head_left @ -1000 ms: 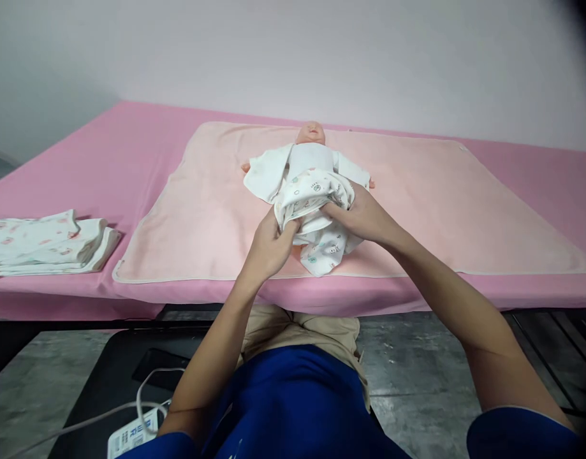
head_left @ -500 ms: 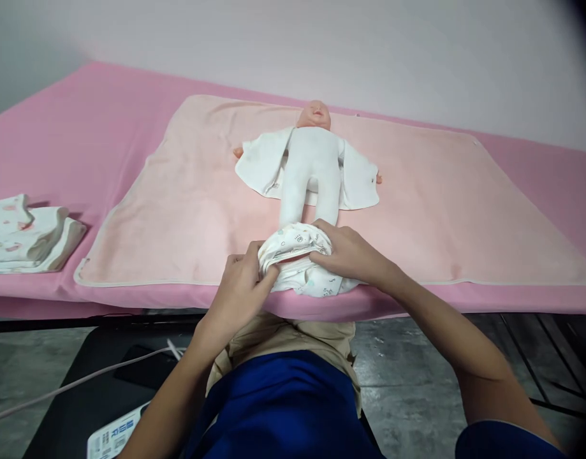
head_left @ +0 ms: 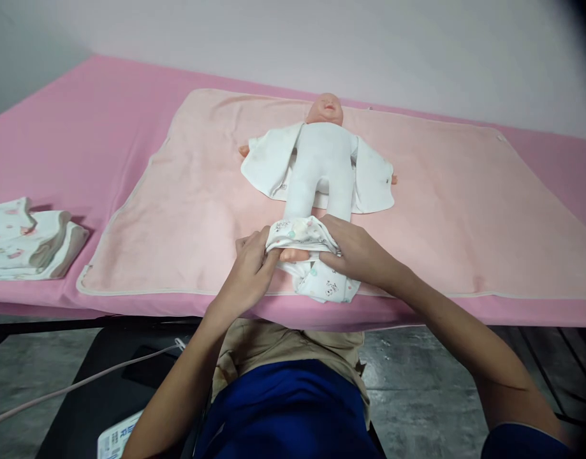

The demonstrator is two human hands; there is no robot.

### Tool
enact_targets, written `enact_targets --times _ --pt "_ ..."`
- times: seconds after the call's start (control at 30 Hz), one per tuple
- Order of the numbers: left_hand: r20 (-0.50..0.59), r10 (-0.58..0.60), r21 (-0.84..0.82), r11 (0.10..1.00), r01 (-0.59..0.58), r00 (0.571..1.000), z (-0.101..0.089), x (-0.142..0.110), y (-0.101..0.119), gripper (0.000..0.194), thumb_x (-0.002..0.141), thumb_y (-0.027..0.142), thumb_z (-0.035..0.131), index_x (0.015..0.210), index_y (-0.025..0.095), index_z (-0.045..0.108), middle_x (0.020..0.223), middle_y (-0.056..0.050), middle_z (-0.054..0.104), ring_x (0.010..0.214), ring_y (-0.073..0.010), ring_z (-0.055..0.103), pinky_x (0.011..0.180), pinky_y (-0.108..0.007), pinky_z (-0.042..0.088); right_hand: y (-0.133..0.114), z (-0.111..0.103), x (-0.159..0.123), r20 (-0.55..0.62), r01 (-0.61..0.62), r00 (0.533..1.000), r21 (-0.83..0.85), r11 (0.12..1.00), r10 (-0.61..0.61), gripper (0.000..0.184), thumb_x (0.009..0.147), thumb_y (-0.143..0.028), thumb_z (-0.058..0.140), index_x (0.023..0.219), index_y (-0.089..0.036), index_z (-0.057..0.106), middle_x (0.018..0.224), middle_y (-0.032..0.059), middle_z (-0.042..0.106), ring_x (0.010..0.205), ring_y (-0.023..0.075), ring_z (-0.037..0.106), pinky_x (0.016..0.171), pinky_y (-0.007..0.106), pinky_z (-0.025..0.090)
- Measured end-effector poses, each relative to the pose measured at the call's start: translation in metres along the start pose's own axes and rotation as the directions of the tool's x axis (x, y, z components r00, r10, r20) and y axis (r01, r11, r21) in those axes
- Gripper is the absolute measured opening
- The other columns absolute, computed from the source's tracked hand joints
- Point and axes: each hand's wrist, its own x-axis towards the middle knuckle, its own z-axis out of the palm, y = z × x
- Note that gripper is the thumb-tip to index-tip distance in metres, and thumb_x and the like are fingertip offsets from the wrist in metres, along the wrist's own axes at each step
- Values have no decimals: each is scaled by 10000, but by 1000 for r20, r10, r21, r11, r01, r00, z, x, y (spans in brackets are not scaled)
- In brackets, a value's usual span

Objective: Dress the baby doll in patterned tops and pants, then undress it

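Note:
A baby doll (head_left: 321,159) lies on its back on a pale pink towel (head_left: 197,191), an open white top spread under its arms. At the doll's feet sit bunched white printed baby trousers (head_left: 316,274). My left hand (head_left: 249,271) pinches the left side of the trousers' waistband. My right hand (head_left: 354,248) grips the right side, fingers curled over the cloth. A small pink foot shows between my hands inside the waistband.
The towel lies on a pink-covered bed (head_left: 73,134) against a white wall. Folded white printed clothes (head_left: 25,239) are stacked at the bed's left edge. Below the bed edge are my lap, a white cable (head_left: 82,382) and a labelled device (head_left: 115,437).
The bunched trousers came off the doll's belly and down to its feet, both hands still on them. The doll's white legs now show. The view shifted slightly.

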Motion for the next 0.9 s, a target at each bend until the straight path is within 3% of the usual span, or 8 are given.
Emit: enact_targets --times 0.13,0.27,0.37,0.5,0.6,0.7,0.8,0.9 --pt "-24 163 125 979 -159 986 -9 23 -10 190 1146 358 427 1076 259 574 1170 -96 666 1102 -300 573 1004 -487 481 24 -13 16 -105 126 987 33 991 -122 187 1023 -310 659 1197 -246 685 1289 108 727 1192 313 661 963 439 533" --pt "9 200 234 952 -197 980 -22 35 -25 144 1087 345 527 1167 261 611 1273 -112 668 1213 -336 554 1100 -549 468 41 -20 27 -223 104 973 190 976 -60 172 962 -374 794 1072 -259 728 1155 54 753 1054 254 698 937 394 538" --pt "64 178 193 963 -187 982 -36 35 -21 311 1070 429 620 1339 274 631 1372 -105 660 1284 -326 559 1134 -525 485 49 -29 27 -157 37 987 308 951 13 210 896 -362 850 1019 -240 732 1060 27 761 947 222 681 831 350 512" --pt "208 228 114 960 -256 951 -44 57 16 472 1029 562 702 1426 309 666 1430 -84 686 1347 -320 576 1159 -493 510 58 -37 22 -55 43 998 492 870 -18 279 900 -433 860 1040 -237 718 1030 20 733 941 209 666 834 339 518" --pt "417 242 46 957 -287 876 -37 106 44 415 925 627 795 1143 274 775 1137 -78 768 1093 -311 697 989 -459 594 67 -33 19 -22 7 1000 696 718 12 420 824 -505 922 1016 -250 649 993 9 712 903 205 677 811 328 559" --pt "675 186 -167 981 -97 714 -26 162 53 374 833 590 880 1031 278 823 1023 -70 804 939 -293 774 831 -410 639 76 -21 15 73 -95 995 866 491 65 571 732 -634 934 1039 -255 637 953 25 749 880 247 734 773 360 601" --pt "768 176 -294 951 95 616 -18 194 46 400 814 576 913 1071 278 847 1050 -85 843 912 -285 810 810 -400 664 77 -11 15 114 -135 990 933 334 79 709 718 -800 850 1122 -232 718 1016 93 812 1061 353 789 875 467 657" --pt "810 177 -311 938 153 559 -16 200 35 458 867 651 858 1124 271 860 1049 -98 861 931 -284 822 860 -411 679 69 -8 19 -5 -61 977 952 301 214 742 903 -869 650 1277 -237 756 1166 115 835 1273 371 753 1024 516 660"
